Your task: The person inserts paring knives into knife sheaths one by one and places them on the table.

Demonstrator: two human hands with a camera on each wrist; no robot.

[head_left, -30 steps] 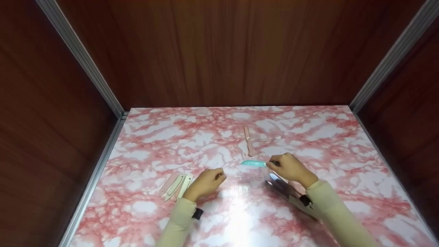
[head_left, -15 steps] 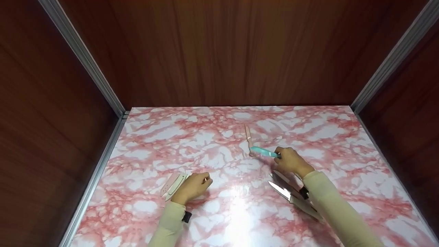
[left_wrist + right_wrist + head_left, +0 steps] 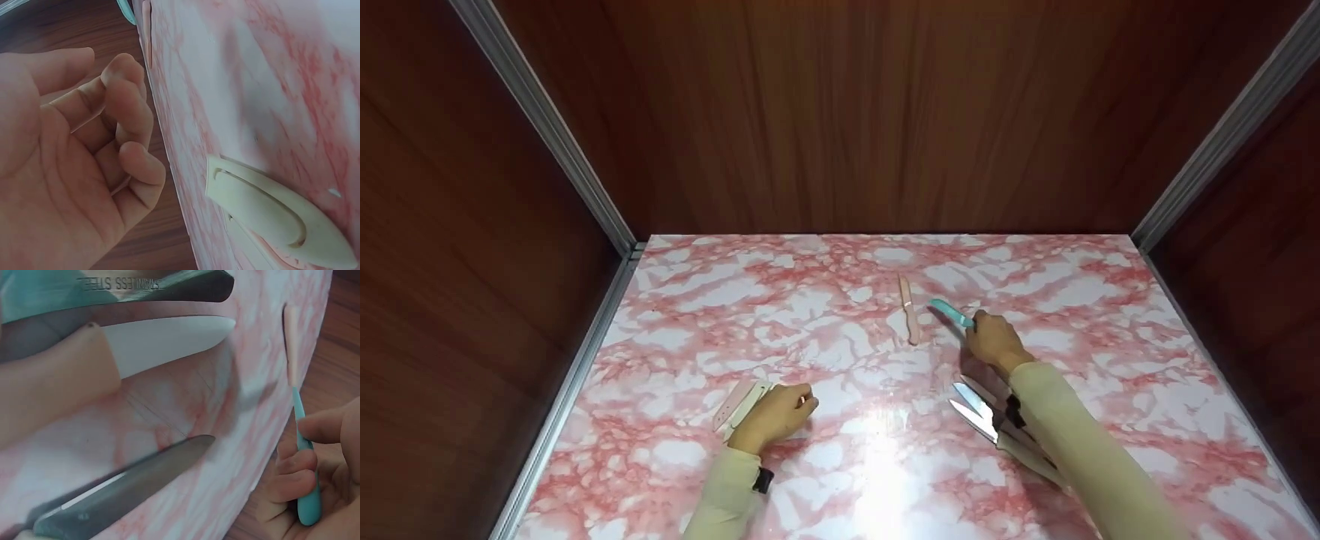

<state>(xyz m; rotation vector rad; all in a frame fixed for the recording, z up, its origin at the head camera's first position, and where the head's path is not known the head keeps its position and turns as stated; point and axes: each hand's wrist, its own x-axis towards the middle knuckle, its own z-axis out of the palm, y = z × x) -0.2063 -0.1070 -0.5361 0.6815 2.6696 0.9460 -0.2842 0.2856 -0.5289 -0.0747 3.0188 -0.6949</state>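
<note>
My right hand grips a small turquoise knife by its handle, blade pointing to the far left, just right of a peach-coloured knife lying on the table. The right wrist view shows fingers and thumb wrapped round the turquoise handle. Loosely curled and holding nothing, my left hand hovers beside pale green and pink blade covers, partly hiding them. One pale green cover with a curved slot shows large in the left wrist view.
Several larger knives lie under my right forearm, blades toward the middle. Among them are a white blade with a peach handle and a wide blade stamped with letters. Brown wood-grain panels wall the pink marbled table.
My right hand has carried the turquoise knife away from me, from near the peach knife's handle end to its right side. My left hand has drawn back left toward the blade covers.
</note>
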